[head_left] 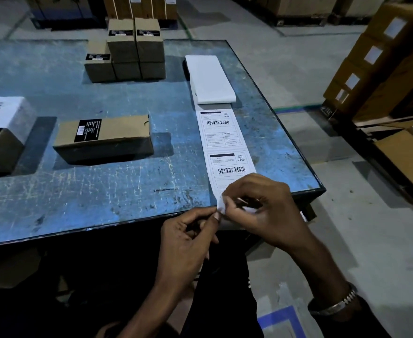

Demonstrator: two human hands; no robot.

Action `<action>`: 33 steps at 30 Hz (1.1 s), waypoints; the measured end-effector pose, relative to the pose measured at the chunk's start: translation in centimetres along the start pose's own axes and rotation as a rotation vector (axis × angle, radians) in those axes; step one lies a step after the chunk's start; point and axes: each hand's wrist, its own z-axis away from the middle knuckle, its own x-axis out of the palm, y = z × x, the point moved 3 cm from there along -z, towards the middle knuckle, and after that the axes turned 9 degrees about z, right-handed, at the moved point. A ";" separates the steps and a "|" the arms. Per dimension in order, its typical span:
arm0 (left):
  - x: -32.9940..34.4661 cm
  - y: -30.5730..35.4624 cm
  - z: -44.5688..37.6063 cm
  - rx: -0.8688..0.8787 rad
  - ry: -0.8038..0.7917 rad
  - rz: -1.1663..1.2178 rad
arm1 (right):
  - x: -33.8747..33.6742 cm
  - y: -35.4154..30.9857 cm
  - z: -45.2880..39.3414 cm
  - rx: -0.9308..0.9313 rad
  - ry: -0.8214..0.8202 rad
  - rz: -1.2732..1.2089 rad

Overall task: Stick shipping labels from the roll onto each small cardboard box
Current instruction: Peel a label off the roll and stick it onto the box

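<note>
Pinching label strip (pixel 225 142) end at table (pixel 103 196) edge, left hand (pixel 188 242) grip, right hand (pixel 261 208) grip, both clamped on it.

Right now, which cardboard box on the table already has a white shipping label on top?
The box at the far left edge; its top carries a white barcode label, while the other boxes show only black stickers.
</note>
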 end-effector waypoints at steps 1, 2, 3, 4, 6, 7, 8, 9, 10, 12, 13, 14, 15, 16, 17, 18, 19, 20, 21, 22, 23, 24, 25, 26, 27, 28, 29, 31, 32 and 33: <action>-0.1 0.0 0.0 0.001 0.011 0.002 | -0.2 0.4 -0.2 0.060 0.025 -0.039; -0.1 -0.2 0.1 -0.001 0.020 0.004 | -0.5 0.9 -0.3 0.122 0.052 -0.069; -0.2 -0.2 0.2 -0.003 0.025 0.005 | -0.7 1.3 -0.3 0.183 0.072 -0.096; -0.3 -0.3 0.3 -0.006 0.025 0.005 | -0.8 1.7 -0.4 0.238 0.075 -0.121; -0.4 -0.4 0.3 -0.009 0.012 -0.005 | -0.8 2.1 -0.4 0.295 0.039 -0.151; -0.5 -0.4 0.3 -0.006 0.012 -0.021 | -0.8 2.1 -0.5 0.301 0.016 -0.155; -0.5 -0.5 0.3 0.010 0.025 -0.047 | -0.8 2.1 -0.5 0.301 -0.003 -0.161; -0.7 -0.4 0.4 0.047 0.049 -0.087 | -0.8 2.2 -0.5 0.303 -0.016 -0.171; -0.8 -0.1 0.6 0.111 0.077 -0.145 | -0.9 2.2 -0.6 0.306 -0.029 -0.180; -0.9 1.2 1.1 0.325 0.107 -0.301 | -1.0 2.1 -0.6 0.309 -0.057 -0.183; -0.8 1.9 1.4 0.458 0.097 -0.403 | -0.9 2.1 -0.6 0.308 -0.067 -0.180; -0.7 2.5 1.5 0.591 0.079 -0.514 | -0.8 2.1 -0.6 0.304 -0.073 -0.180; -0.5 2.7 1.3 0.709 0.051 -0.615 | -0.8 2.0 -0.6 0.300 -0.075 -0.182; -0.3 2.7 0.9 0.794 0.008 -0.700 | -0.8 2.0 -0.6 0.296 -0.076 -0.183; -0.2 2.5 0.4 0.849 -0.043 -0.764 | -0.9 2.1 -0.7 0.291 -0.076 -0.184; -0.2 2.2 0.0 0.881 -0.096 -0.811 | -0.9 2.1 -0.7 0.288 -0.077 -0.185; -0.2 1.8 -0.3 0.904 -0.138 -0.846 | -1.0 2.2 -0.7 0.288 -0.080 -0.188; -0.2 1.5 -0.4 0.923 -0.166 -0.868 | -1.0 2.2 -0.6 0.295 -0.078 -0.190; -0.4 1.3 -0.5 0.942 -0.179 -0.880 | -0.9 2.3 -0.6 0.306 -0.069 -0.190; -0.6 1.2 -0.5 0.960 -0.181 -0.883 | -0.9 2.4 -0.6 0.320 -0.052 -0.188; -0.7 1.1 -0.6 0.976 -0.178 -0.880 | -1.0 2.7 -0.6 0.342 -0.021 -0.179; -0.8 1.1 -0.6 0.985 -0.173 -0.875 | -1.2 3.1 -0.7 0.370 0.022 -0.163; -0.9 1.2 -0.6 0.988 -0.170 -0.868 | -1.6 3.6 -0.8 0.400 0.072 -0.146; -0.8 1.3 -0.7 0.981 -0.170 -0.853 | -1.9 4.1 -0.9 0.427 0.116 -0.130; -0.7 1.4 -0.8 0.971 -0.170 -0.831 | -2.2 4.5 -1.0 0.446 0.140 -0.115; -0.6 1.6 -1.0 0.956 -0.171 -0.802 | -2.4 4.7 -1.1 0.459 0.137 -0.101; -0.5 1.8 -1.3 0.934 -0.172 -0.771 | -2.4 4.9 -1.1 0.464 0.113 -0.092; -0.1 2.5 -2.3 0.880 -0.168 -0.746 | -2.3 5.0 -1.2 0.460 0.069 -0.086; 0.0 2.9 -2.9 0.857 -0.161 -0.766 | -2.3 5.1 -1.2 0.459 0.062 -0.089; 0.2 3.2 -3.5 0.838 -0.155 -0.804 | -2.4 5.3 -1.3 0.461 0.062 -0.097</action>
